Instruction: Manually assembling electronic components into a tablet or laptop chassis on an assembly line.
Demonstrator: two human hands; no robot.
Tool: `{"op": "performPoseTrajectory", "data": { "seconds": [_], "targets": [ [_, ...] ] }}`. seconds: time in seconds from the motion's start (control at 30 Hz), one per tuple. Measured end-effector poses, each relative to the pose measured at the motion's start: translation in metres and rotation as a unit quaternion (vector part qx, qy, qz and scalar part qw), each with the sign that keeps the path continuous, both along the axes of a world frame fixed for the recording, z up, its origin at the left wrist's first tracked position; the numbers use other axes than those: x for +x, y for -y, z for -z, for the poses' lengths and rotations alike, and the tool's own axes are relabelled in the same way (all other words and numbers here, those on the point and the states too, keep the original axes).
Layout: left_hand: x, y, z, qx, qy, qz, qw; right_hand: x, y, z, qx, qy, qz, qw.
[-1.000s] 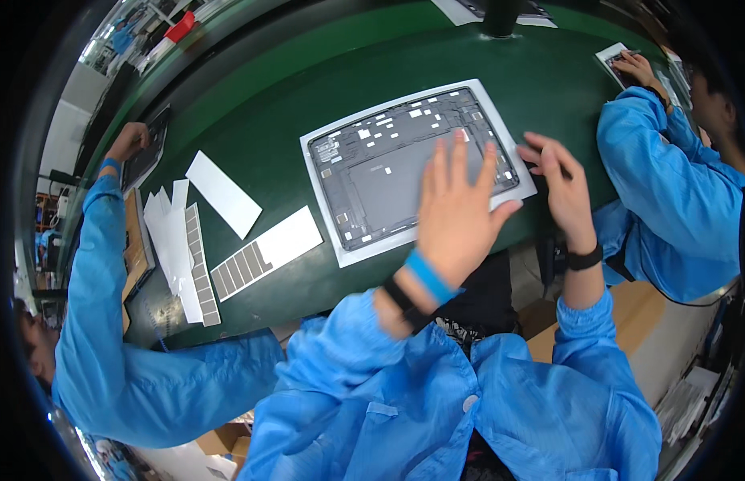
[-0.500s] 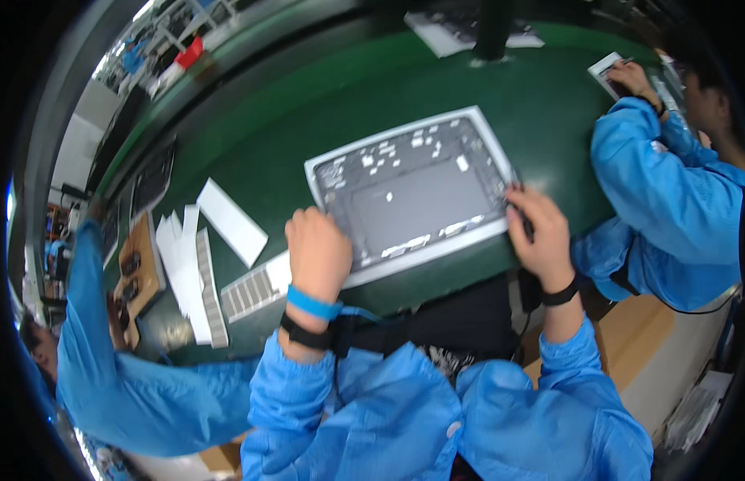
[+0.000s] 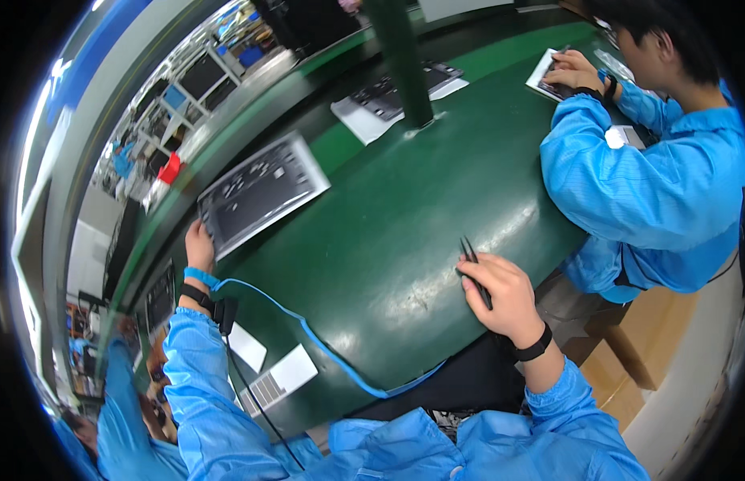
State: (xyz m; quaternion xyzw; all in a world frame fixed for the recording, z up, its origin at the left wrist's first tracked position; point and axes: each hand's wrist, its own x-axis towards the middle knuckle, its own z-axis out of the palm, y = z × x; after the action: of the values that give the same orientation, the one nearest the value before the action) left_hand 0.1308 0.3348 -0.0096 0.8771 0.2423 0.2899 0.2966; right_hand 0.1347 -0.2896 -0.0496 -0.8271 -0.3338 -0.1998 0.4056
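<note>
My left hand (image 3: 199,247) reaches to the far left and grips the near-left corner of a white tray (image 3: 314,178). In that tray lies a dark rectangular device panel (image 3: 248,210) with small white patches along its far part. The fingers partly hide behind the corner, and the thumb's contact is hard to see. My right hand (image 3: 504,297) is over the green table at the right, closed round black tweezers (image 3: 467,250). The tweezer tips point away from me, slightly apart, with nothing visible between them. A blue wrist strap (image 3: 202,277) with a cord circles my left wrist.
A dark green post (image 3: 400,64) rises from the table, with another dark panel (image 3: 380,98) on white behind it. A co-worker (image 3: 645,184) sits at the right, handling a small panel. White sheets (image 3: 288,373) lie near my left forearm, with another person's sleeve (image 3: 128,409) beyond.
The tray with the panel has moved from in front of me to the far left, my left hand now at its corner. My right hand is away from the panel, still holding the tweezers.
</note>
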Motion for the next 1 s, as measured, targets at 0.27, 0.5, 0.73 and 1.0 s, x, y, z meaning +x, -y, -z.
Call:
{"op": "performPoseTrajectory", "data": {
  "seconds": [0.27,0.5,0.73,1.0],
  "targets": [
    [0.057,-0.089,0.057,0.446,-0.227,-0.243,0.831,0.002,0.008,0.007,-0.040,0.000,0.024,0.999],
    [0.278,0.185,-0.009,-0.075,-0.262,0.084,0.958,0.003,0.008,0.004,-0.052,-0.008,0.028,0.998],
    [0.400,0.223,0.083,0.136,-0.408,-0.076,0.900,0.005,0.009,0.002,-0.055,-0.010,0.015,0.998],
    [0.414,0.188,0.094,0.356,-0.457,0.160,0.799,0.014,0.014,0.008,-0.041,-0.008,0.022,0.999]
  ]
}}
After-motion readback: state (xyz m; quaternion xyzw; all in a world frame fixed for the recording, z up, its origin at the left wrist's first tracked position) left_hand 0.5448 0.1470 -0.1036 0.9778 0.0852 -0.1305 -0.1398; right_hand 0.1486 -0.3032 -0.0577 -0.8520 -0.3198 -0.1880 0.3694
